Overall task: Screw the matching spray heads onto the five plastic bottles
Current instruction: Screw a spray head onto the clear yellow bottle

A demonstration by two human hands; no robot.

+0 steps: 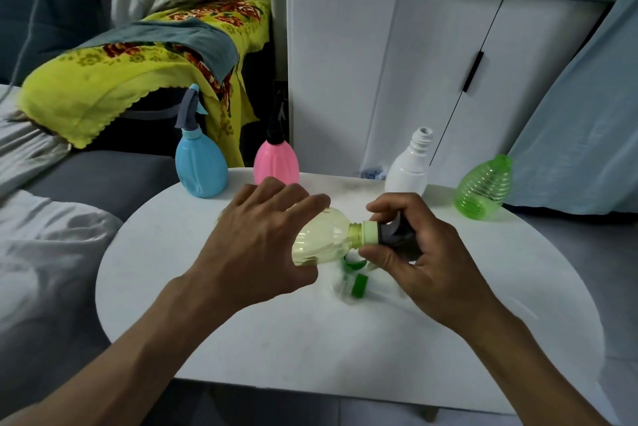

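- Five plastic bottles in all: one blue bottle at 11 o'clock on the counter, one pink bottle at 12 o'clock, one white bottle at 1 o'clock, one green ribbed bottle at 2 o'clock, and one pale yellow bottle lying sideways near the centre.
- Three spray heads on bottles: one grey-and-blue head on the blue one, one black head on the pink one, one dark head with a light green collar at the yellow one's neck.
- Two bottles with bare necks: the white and the green ribbed.
- Loose green pieces under the yellow bottle; blurred, so their count cannot be told.
- Two hands: the left hand and the right hand.
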